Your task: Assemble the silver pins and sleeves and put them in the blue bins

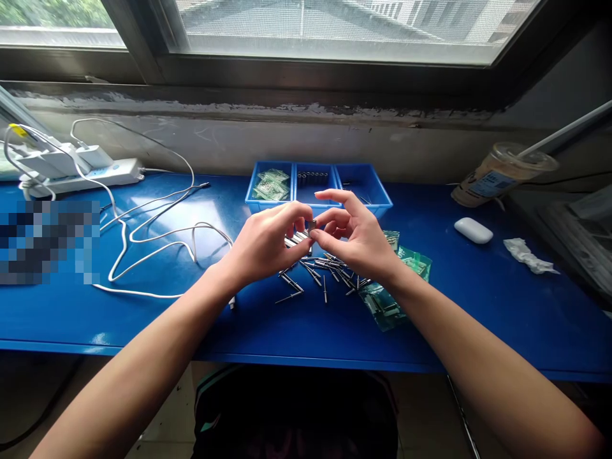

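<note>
A small metal cylinder is held up between my two hands over the blue table. My left hand pinches it from the left with thumb and fingers. From the right, the thumb and a finger of my right hand close on it, the index finger raised. Beneath the hands lies a loose pile of thin metal pins, with thicker silver tubes partly hidden behind my fingers. Green plastic packets lie under my right wrist. Behind the hands stands a blue three-compartment tray with green packets, small cylinders and a few thin parts.
White cables from a power strip spread over the left side of the table. At the right are a tilted drink cup, a white case and a crumpled tissue. A window wall rises behind.
</note>
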`<state>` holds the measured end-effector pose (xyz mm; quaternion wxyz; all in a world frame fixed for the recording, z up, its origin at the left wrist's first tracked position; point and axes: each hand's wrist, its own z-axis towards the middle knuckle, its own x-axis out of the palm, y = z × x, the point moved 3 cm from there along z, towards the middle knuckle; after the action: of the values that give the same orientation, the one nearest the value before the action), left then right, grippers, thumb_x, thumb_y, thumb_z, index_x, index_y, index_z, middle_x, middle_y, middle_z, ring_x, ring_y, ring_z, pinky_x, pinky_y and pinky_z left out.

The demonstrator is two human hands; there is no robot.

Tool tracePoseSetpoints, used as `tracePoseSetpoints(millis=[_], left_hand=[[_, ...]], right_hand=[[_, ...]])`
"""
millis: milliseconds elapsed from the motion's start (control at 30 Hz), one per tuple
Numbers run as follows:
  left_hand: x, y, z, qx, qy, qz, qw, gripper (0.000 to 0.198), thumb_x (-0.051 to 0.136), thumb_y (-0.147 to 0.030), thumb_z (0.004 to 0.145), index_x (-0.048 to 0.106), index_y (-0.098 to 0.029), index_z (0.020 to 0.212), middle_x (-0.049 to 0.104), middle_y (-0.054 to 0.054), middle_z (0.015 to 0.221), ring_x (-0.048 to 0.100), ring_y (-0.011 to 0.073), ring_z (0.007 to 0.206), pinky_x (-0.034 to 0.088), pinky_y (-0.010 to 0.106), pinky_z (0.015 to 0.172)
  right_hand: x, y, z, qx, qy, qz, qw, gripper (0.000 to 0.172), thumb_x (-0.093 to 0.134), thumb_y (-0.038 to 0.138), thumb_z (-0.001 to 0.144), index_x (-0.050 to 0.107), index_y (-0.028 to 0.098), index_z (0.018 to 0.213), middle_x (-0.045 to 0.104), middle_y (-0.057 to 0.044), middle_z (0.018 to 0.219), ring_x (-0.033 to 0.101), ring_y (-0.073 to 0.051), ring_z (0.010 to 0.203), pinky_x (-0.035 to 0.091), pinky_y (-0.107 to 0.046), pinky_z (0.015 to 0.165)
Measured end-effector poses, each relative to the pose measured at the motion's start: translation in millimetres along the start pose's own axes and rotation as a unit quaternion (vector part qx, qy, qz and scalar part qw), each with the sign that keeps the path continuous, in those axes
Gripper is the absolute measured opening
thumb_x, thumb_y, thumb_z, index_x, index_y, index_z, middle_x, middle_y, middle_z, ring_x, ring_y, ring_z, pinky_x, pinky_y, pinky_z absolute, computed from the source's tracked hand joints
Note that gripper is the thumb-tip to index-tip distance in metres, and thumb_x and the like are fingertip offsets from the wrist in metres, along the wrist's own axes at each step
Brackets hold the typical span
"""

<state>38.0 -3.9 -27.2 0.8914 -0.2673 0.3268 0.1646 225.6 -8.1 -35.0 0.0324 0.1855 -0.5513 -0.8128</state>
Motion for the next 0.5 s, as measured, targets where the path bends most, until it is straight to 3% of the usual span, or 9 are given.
tracePoseSetpoints(millis=[267, 500], left_hand=[[0.1, -1.8, 0.0, 0.003, -0.001, -0.022, 1.0, 0.019, 0.069, -0.017, 0.082, 0.056, -0.02, 0.096, 0.064, -0.003, 0.081, 0.06, 0.0104, 0.069, 0.047, 0.022, 0.065], [2.4, -1.9, -0.1, 0.004, 0.003, -0.024, 1.0, 0.018, 0.066, -0.018, 0.083, 0.053, -0.02, 0.096, 0.065, -0.003, 0.08, 0.06, 0.0101, 0.067, 0.047, 0.021, 0.061]], right_hand=[[2.6, 2.0, -0.5, -0.003, 0.029, -0.015, 0.999, 0.05, 0.078, 0.026, 0.09, 0.06, 0.023, 0.136, 0.071, -0.001, 0.095, 0.063, -0.013, 0.072, 0.055, -0.026, 0.061], [3.5, 1.3, -0.2, -0.003, 0.031, -0.012, 0.999, 0.052, 0.081, 0.026, 0.087, 0.061, 0.021, 0.135, 0.071, -0.001, 0.093, 0.062, -0.013, 0.071, 0.055, -0.026, 0.061]])
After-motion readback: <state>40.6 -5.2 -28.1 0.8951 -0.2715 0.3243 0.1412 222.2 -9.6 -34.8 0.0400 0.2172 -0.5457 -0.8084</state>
